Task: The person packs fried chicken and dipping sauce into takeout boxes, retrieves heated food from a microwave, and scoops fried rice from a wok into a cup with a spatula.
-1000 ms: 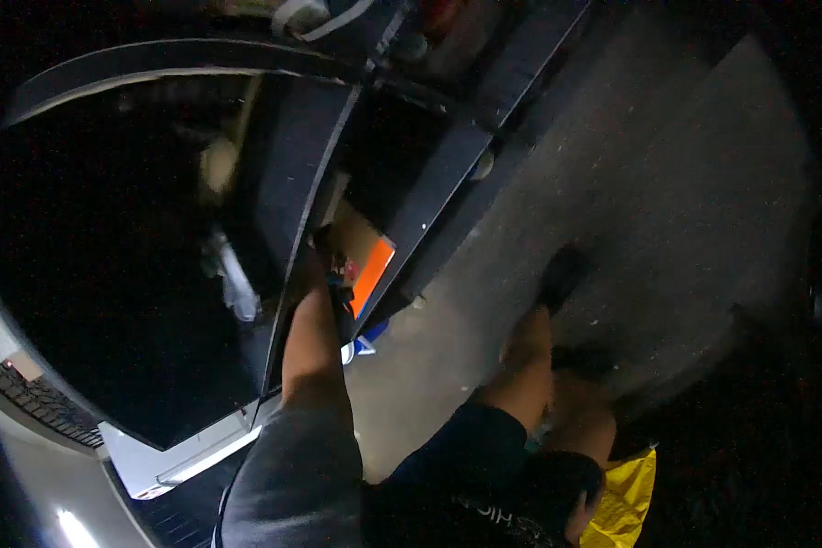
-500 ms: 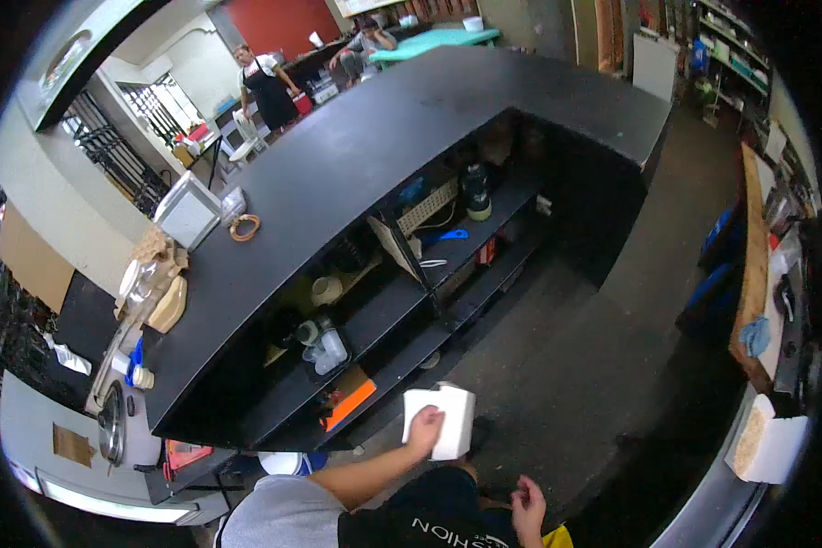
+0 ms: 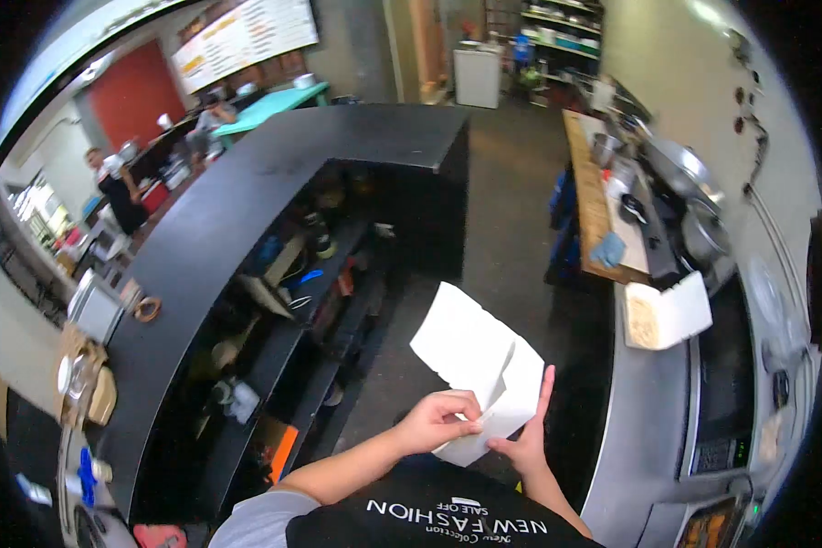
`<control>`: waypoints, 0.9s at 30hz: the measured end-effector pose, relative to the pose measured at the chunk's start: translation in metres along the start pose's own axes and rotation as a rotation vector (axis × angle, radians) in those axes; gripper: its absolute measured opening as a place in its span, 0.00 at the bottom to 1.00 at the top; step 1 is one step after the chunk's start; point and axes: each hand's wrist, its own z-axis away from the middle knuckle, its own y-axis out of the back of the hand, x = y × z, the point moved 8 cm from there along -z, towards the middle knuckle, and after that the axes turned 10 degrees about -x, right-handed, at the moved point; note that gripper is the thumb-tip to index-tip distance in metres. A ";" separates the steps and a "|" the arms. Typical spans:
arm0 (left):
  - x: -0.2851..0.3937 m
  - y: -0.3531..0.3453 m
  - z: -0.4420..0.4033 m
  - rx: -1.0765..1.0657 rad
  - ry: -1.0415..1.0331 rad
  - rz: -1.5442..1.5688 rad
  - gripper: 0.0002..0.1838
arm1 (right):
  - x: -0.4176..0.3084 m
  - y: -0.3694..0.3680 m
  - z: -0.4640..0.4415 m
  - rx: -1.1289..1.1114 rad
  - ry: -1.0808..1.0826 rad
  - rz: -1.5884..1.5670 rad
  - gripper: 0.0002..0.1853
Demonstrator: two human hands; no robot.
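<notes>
A white folding carton (image 3: 489, 365) with its lid raised is held in front of my body. My left hand (image 3: 440, 420) pinches the carton's near-left edge between thumb and fingers. On the other side, my right hand (image 3: 532, 434) supports the carton, its thumb at the near side and its fingers along the right wall. The inside of the carton is mostly hidden by its walls. Another white carton (image 3: 644, 321), lid open and with pale food in it, rests on the metal counter at the right.
A black curved counter (image 3: 210, 196) with open shelves runs along the left. A steel counter (image 3: 603, 475) and a wooden-edged table (image 3: 594, 215) with pans stand at the right. Two people (image 3: 119, 192) are in the far left background.
The view has swung toward the right-hand counter. The white carton, earlier in my left hand alone, is now unfolded and held by both hands. My right hand has come up to it.
</notes>
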 end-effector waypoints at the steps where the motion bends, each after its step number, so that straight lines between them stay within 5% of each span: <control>1: 0.001 0.002 -0.003 -0.046 0.005 -0.009 0.06 | -0.008 -0.003 0.001 0.038 -0.057 -0.050 0.80; 3: 0.001 0.011 -0.011 -0.113 0.020 -0.043 0.04 | -0.011 -0.001 0.001 0.128 -0.058 -0.138 0.79; 8: -0.003 0.119 -0.040 0.312 0.028 -0.026 0.01 | 0.049 0.042 -0.002 0.336 -0.048 -0.355 0.68; 11: 0.088 0.209 -0.058 0.502 -0.209 -0.421 0.03 | 0.065 0.067 -0.009 0.456 0.023 -0.604 0.52; 15: 0.171 0.305 -0.094 0.564 -0.423 -0.752 0.08 | 0.047 0.076 -0.032 0.566 0.168 -0.710 0.45; 18: 0.182 0.344 -0.135 0.546 -0.467 -0.912 0.09 | 0.057 0.082 -0.024 0.864 0.215 -0.791 0.41; 24: 0.126 0.338 -0.220 0.242 -0.590 -0.678 0.19 | 0.066 0.035 0.005 1.069 0.297 -0.813 0.43; 27: 0.106 0.247 -0.237 0.115 -0.927 -0.810 0.27 | 0.075 0.015 0.044 1.106 0.363 -0.980 0.41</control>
